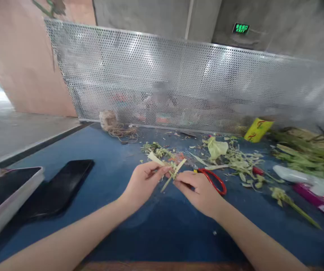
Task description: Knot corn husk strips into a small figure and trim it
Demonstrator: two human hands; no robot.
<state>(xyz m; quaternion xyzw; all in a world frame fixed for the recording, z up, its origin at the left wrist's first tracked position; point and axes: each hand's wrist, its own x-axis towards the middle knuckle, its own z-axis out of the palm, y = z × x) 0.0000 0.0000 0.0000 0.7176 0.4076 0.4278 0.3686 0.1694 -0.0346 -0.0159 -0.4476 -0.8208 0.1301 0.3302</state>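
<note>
Several pale green leaf strips (180,165), crossed over one another, are pinched between my two hands above the blue table. My left hand (142,183) has thumb and fingers closed on the strips from the left. From the right, my right hand (197,189) grips their other side, its fingers curled in. Fingertips partly hide where the strips cross. Close by my right hand lie scissors with red handles (221,184), their blades partly covered. Just beyond my hands is a small heap of green leaf pieces (156,149).
Shredded leaves (239,160) litter the right side, near a yellow packet (259,130), a purple box (317,201) and a pile of green stalks (311,156). Twine (108,120) lies at the back left. A black phone (63,188) is at left. A perforated metal screen (178,79) stands behind.
</note>
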